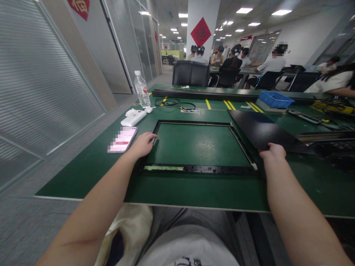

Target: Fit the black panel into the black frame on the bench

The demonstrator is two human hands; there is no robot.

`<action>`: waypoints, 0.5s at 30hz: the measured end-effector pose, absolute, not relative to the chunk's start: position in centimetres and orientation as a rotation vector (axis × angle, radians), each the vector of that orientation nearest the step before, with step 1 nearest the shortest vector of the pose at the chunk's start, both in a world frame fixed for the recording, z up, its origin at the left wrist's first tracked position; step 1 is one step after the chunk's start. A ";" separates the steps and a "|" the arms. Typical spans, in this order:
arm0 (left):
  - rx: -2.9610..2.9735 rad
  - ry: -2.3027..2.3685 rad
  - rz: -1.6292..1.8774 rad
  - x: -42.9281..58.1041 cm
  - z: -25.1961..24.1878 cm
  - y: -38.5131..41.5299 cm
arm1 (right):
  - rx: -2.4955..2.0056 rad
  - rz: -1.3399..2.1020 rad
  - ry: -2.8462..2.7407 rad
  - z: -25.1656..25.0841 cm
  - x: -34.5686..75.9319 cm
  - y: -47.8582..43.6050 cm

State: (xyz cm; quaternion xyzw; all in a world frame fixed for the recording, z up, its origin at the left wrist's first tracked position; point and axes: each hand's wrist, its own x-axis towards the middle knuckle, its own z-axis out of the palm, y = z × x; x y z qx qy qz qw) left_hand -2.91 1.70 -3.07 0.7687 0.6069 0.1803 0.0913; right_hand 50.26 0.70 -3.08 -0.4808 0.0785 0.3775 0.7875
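A thin black rectangular frame (219,169) lies flat on the green table, with a strip of green circuit board (163,168) along its near bar. My left hand (142,145) is closed at the left bar of this frame, thumb and fingers around it. To the right of the frame, my right hand (274,150) grips the near edge of a flat, dark, glossy panel (257,127). The panel is tilted and its left corner reaches close to the frame's upper right corner. The fingers under the panel are hidden.
Left of the frame lie a phone (123,140) and a white power bank (134,117), with a water bottle (142,90) behind. Black cable (177,103) coils at the back. A blue bin (276,99) stands at back right. Several people sit at farther tables.
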 end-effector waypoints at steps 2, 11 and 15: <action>2.278 1.805 0.534 -2.9 -3.0 1.7 | -1.065 0.759 0.222 -2.8 50.0 0.6; 2.281 1.801 0.507 -3.0 -3.3 1.8 | -1.093 0.710 0.285 -2.0 49.1 0.3; 2.284 1.782 0.535 -3.1 -3.5 1.9 | -1.092 0.703 0.294 -2.1 49.2 0.2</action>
